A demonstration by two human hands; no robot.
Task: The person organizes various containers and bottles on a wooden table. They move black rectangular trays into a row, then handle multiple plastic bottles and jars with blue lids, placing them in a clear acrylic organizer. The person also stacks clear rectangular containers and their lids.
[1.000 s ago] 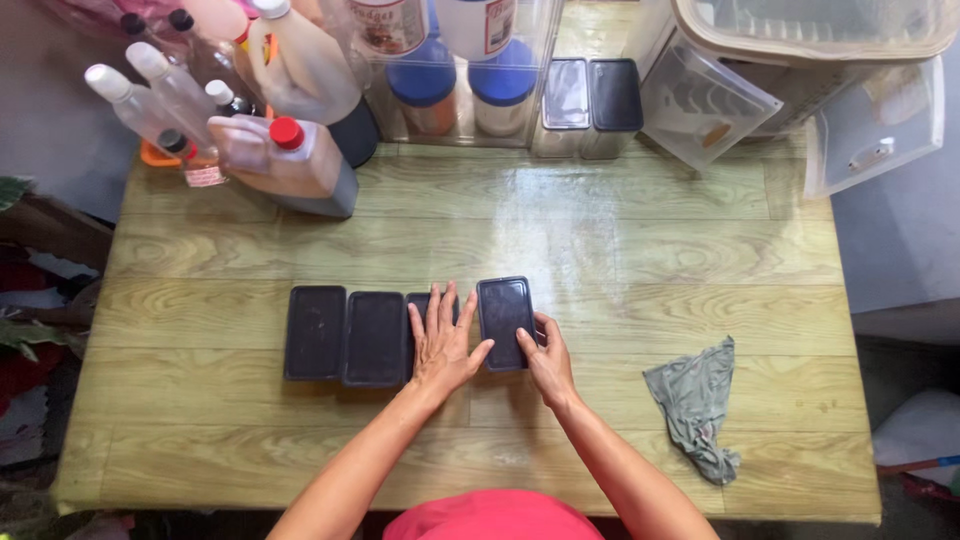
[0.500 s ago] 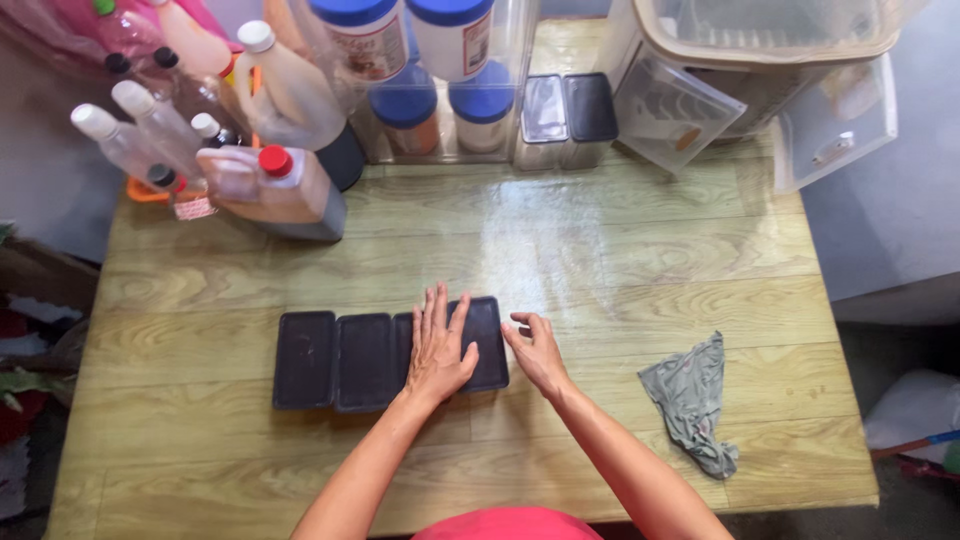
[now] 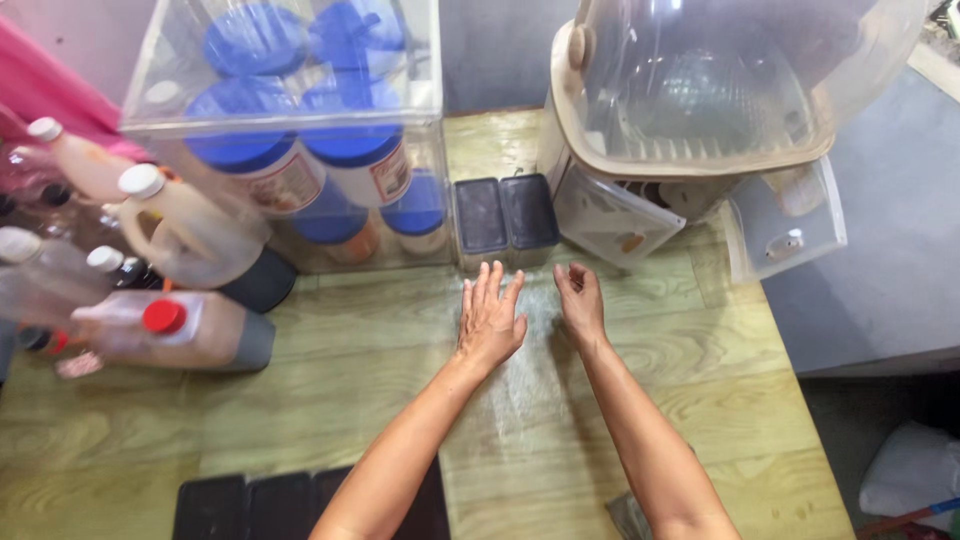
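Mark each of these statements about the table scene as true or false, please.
1. Both hands reach toward the two black-lidded boxes. True.
2. The left hand holds a bottle. False: it is empty, fingers spread.
3. The clear case holds blue-capped jars. True.
4. The red-capped jug stands upright. False: it lies on its side.
5. The right hand grips a cloth. False: it is empty.

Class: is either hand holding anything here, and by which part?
Nothing is held: the left hand and right hand reach, open, toward two black-lidded rectangular containers.
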